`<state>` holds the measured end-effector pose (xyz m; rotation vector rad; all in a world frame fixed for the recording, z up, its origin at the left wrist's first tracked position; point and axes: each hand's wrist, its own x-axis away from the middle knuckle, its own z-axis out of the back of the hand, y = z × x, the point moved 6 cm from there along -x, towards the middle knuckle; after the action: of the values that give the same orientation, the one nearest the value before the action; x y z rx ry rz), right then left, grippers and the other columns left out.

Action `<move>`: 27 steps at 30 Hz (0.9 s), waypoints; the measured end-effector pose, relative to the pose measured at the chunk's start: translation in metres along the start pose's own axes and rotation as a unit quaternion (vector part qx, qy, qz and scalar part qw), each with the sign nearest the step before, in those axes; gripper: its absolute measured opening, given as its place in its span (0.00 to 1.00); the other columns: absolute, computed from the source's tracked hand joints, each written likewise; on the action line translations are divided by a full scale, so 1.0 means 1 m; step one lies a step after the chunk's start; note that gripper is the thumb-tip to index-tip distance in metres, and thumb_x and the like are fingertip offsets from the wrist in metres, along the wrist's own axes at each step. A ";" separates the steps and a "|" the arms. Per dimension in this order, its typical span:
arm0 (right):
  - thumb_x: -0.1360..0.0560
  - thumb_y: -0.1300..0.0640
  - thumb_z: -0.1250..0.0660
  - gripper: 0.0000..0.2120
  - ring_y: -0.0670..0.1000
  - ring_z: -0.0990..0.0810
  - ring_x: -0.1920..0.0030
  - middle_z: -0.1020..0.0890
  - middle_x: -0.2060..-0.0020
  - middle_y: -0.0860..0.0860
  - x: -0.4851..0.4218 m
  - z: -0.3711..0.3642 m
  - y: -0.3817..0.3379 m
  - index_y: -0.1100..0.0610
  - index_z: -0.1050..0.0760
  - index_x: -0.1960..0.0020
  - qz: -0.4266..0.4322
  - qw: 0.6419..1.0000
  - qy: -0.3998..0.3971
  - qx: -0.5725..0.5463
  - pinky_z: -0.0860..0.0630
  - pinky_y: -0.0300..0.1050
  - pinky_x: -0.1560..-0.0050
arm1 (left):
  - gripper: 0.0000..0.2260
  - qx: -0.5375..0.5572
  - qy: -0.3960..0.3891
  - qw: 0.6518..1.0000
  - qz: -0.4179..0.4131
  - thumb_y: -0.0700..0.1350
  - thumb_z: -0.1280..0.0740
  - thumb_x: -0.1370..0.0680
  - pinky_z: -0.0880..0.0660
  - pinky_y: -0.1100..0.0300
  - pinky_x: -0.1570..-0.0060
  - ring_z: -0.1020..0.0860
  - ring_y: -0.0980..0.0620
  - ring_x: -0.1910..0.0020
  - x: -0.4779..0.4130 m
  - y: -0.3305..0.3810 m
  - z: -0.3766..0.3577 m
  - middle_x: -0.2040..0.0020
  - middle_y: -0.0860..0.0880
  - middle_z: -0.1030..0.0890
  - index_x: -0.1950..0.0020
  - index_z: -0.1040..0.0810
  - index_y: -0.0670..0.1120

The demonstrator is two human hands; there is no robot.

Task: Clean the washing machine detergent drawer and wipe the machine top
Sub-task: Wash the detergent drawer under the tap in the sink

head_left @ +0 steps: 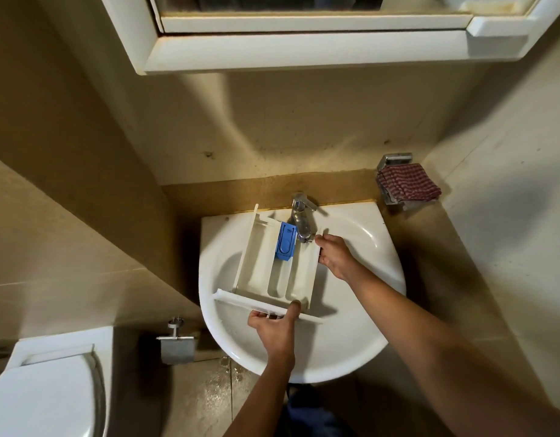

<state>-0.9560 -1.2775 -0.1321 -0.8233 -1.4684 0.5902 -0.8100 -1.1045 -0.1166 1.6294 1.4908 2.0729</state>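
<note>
A white detergent drawer (263, 266) with a blue insert (286, 241) is held over the white sink (360, 316), its back end under the chrome tap (300, 220). My left hand (274, 326) grips the drawer's front panel from below, thumb on top. My right hand (334, 255) grips the drawer's right side wall near the tap spout. No water stream is clearly visible.
A red checked cloth (406, 182) lies on a metal holder on the right wall. A mirror cabinet (304, 48) hangs above. A toilet (42, 386) stands at lower left, with a paper holder (176, 343) beside the sink. The floor below looks wet.
</note>
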 end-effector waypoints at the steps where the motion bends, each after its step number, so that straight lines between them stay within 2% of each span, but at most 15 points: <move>1: 0.20 0.63 0.41 0.08 0.51 0.20 0.57 0.19 0.56 0.53 -0.001 -0.001 0.000 0.56 0.24 0.53 0.000 1.000 0.002 0.000 0.24 0.46 0.53 | 0.31 0.000 -0.007 1.000 0.004 0.34 0.23 0.33 0.23 0.54 0.47 0.21 0.49 0.53 -0.002 -0.002 0.000 0.49 0.44 0.23 0.39 0.39 0.43; 4: 0.19 0.63 0.42 0.08 0.52 0.20 0.55 0.19 0.54 0.54 -0.004 -0.002 0.002 0.57 0.24 0.52 -0.001 1.000 0.013 -0.005 0.24 0.48 0.50 | 0.32 -0.014 -0.027 0.999 0.025 0.33 0.23 0.34 0.24 0.51 0.44 0.21 0.46 0.50 -0.010 -0.006 0.001 0.47 0.42 0.23 0.39 0.39 0.43; 8: 0.20 0.63 0.42 0.07 0.54 0.21 0.51 0.20 0.51 0.56 -0.009 -0.003 0.004 0.59 0.26 0.45 -0.005 1.000 0.027 -0.012 0.25 0.51 0.45 | 0.33 -0.032 -0.051 0.997 0.055 0.33 0.23 0.35 0.26 0.54 0.45 0.22 0.47 0.48 -0.016 -0.010 0.000 0.46 0.43 0.23 0.40 0.40 0.44; 12: 0.20 0.63 0.41 0.08 0.55 0.21 0.48 0.20 0.49 0.57 -0.009 -0.004 0.005 0.58 0.25 0.44 -0.013 0.999 0.035 -0.006 0.27 0.54 0.40 | 0.31 -0.066 -0.060 0.994 0.068 0.36 0.22 0.34 0.28 0.55 0.46 0.23 0.48 0.49 -0.017 -0.011 0.001 0.47 0.43 0.23 0.43 0.40 0.43; 15: 0.20 0.63 0.41 0.07 0.54 0.21 0.51 0.20 0.52 0.55 -0.005 -0.004 0.003 0.59 0.25 0.45 -0.010 0.999 0.034 -0.003 0.25 0.51 0.45 | 0.32 -0.068 -0.058 0.994 0.061 0.37 0.21 0.36 0.26 0.55 0.48 0.23 0.49 0.51 -0.013 -0.006 0.003 0.49 0.44 0.23 0.42 0.39 0.42; 18: 0.20 0.63 0.40 0.06 0.52 0.20 0.56 0.20 0.56 0.53 0.004 0.000 -0.002 0.58 0.26 0.46 -0.003 1.000 0.028 0.006 0.23 0.45 0.56 | 0.36 -0.079 -0.060 0.993 0.059 0.46 0.19 0.42 0.24 0.56 0.55 0.21 0.49 0.55 -0.007 0.003 0.008 0.53 0.45 0.21 0.42 0.33 0.41; 21: 0.21 0.62 0.38 0.06 0.54 0.19 0.57 0.19 0.55 0.57 0.013 0.007 -0.003 0.61 0.25 0.47 -0.003 0.999 0.010 0.047 0.21 0.48 0.56 | 0.38 -0.094 -0.051 0.991 0.075 0.54 0.20 0.46 0.19 0.54 0.57 0.18 0.47 0.60 0.004 0.012 0.017 0.57 0.41 0.18 0.44 0.26 0.35; 23: 0.21 0.62 0.38 0.08 0.55 0.18 0.56 0.18 0.53 0.59 0.020 0.009 0.000 0.64 0.25 0.45 -0.013 0.997 -0.016 0.070 0.19 0.49 0.56 | 0.33 -0.106 -0.058 0.991 0.064 0.54 0.21 0.46 0.18 0.51 0.55 0.18 0.48 0.63 0.016 0.024 0.022 0.64 0.41 0.18 0.52 0.22 0.33; 25: 0.21 0.64 0.39 0.07 0.56 0.18 0.57 0.18 0.54 0.60 0.031 0.010 0.003 0.66 0.26 0.47 -0.031 0.995 -0.052 0.080 0.19 0.47 0.60 | 0.27 -0.124 -0.054 0.989 0.055 0.54 0.22 0.46 0.19 0.47 0.56 0.21 0.47 0.67 0.025 0.032 0.027 0.69 0.43 0.20 0.61 0.21 0.34; 27: 0.21 0.65 0.40 0.05 0.55 0.17 0.58 0.18 0.55 0.60 0.043 0.012 0.011 0.66 0.26 0.50 -0.057 0.991 -0.084 0.085 0.19 0.45 0.63 | 0.25 -0.133 -0.039 0.989 0.058 0.54 0.21 0.45 0.19 0.44 0.58 0.21 0.46 0.67 0.034 0.039 0.035 0.67 0.42 0.19 0.61 0.21 0.35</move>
<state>-0.9646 -1.2352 -0.1150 -0.5640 -1.5820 0.7006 -0.7788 -1.0821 -0.0676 1.7038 1.0637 2.1311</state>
